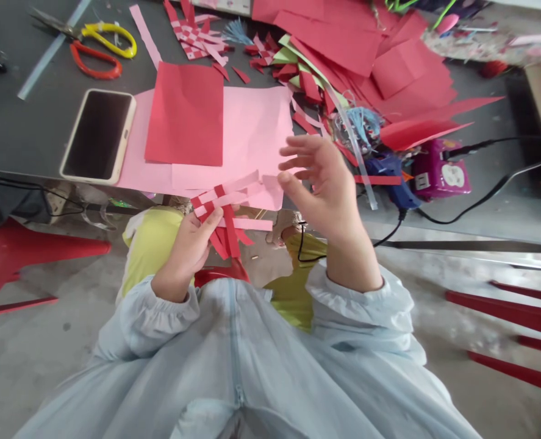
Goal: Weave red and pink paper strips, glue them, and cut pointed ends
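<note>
A: Left hand [188, 244], state?
B: Closed on the weave [227, 216], thumb across its face, fingers behind it. The weave is red and pink paper strips, partly crossed, with loose ends sticking out to the right and downward.
A: Location of the weave?
B: Off the table [23, 128], just in front of its near edge, held over the person's lap.
A: Right hand [318, 183]?
B: Open, fingers spread and slightly curled, palm turned toward the weave. Nothing in it. The thumb is just beside the pink strip ends; I cannot tell whether it touches them.
A: Near edge of the table?
B: Phone [99, 135], face up, screen dark, at the near edge toward the left. To its right a pink sheet [252, 134] overhangs that edge, and a red sheet [185, 116] lies on top of it.
A: Elsewhere?
B: Scissors [100, 33] toward the far left corner, two pairs, yellow-handled and red-handled. A paper pile [380, 55], mostly red, along the far edge toward the right. A blue glue gun [396, 183] lies near the right hand, a purple box [439, 174] just beside it, and a black cord runs off to the right.
</note>
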{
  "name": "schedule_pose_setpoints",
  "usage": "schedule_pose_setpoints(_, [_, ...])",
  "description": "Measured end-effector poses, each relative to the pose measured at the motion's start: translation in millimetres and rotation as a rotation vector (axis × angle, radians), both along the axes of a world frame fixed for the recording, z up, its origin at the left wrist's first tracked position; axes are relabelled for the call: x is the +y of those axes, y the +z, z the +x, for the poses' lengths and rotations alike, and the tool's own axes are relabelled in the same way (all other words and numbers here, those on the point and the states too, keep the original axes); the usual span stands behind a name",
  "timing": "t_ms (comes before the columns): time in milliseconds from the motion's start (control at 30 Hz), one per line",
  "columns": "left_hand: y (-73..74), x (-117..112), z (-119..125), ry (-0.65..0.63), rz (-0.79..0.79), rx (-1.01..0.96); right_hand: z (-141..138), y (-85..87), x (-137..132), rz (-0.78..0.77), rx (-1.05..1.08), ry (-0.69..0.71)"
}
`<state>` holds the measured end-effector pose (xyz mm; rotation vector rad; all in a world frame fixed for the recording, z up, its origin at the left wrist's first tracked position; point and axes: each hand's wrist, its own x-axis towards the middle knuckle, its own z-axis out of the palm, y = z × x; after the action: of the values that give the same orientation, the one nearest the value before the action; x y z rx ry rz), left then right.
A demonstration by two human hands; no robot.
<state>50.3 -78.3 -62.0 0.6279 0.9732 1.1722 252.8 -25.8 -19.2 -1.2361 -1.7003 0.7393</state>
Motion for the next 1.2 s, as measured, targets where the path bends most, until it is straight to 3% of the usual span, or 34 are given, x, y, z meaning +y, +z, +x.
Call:
schedule_pose_setpoints(100, [-0.6,0.9,1.1,0.103,0.048,-0.054,0.7,4.7,-5.7,-0.055,-0.024,-0.020])
schedule_pose_setpoints(233, [-4.8,1.8,2.7,0.150,0.067,-0.075,-9.9,9.9,-16.0,-0.302,-0.070,0.162])
schedule_pose_setpoints(333, [-6.0,1.9,3.5,0.154,0.061,-0.090,-18.2,10.2,-19.2,-0.381,-0.089,0.218])
schedule_pose_setpoints(567, [1.5,-1.9,1.3,0.012,0.008,-0.021,-25.4,9.5,-17.3,-0.415,-0.049,0.195])
schedule_pose_setpoints(733, [-0.5,-1.3,1.4,-0.019,-0.014,-0.021,-29.5,6.9,-16.3,-0.416,-0.009,0.170])
schedule_pose_setpoints(967, [-3.0,-2.8,0.1,-0.120,-0.016,-0.012,-33.8,0.0,-10.3,-0.459,0.238,0.088])
schedule_pose_setpoints(1200, [-3.3,-3.9,-1.4,-0.083,-0.036,0.014,-34.8,0.7,-9.9,-0.541,0.288,0.078])
